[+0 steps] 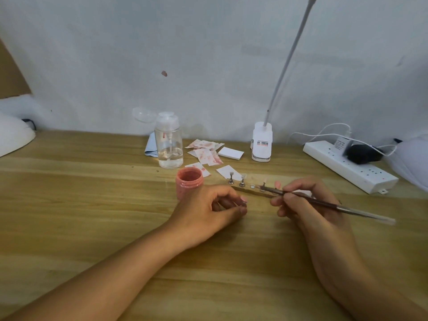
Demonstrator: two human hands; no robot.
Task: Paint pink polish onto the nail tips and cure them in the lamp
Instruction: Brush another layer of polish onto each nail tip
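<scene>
An open jar of pink polish (188,181) stands on the wooden table (92,193), just behind my left hand (213,209). Thumb and forefinger of that hand pinch a small pink nail tip on its holder (242,201), mostly hidden by the fingers. My right hand (301,202) grips a thin brush (335,206) like a pen, bristles pointing left over the holder strip (252,192). Two clear tips on metal stands (236,179) and a pink tip (277,184) stand on that strip. The white clip lamp (261,144) stands behind, its neck rising out of view.
A clear pump bottle (169,144) and pink-stained paper squares (206,151) lie behind the jar, with a white pad (231,152) beside them. A white power strip (347,167) with plugs and cables runs along the right. The wall closes the table's far edge.
</scene>
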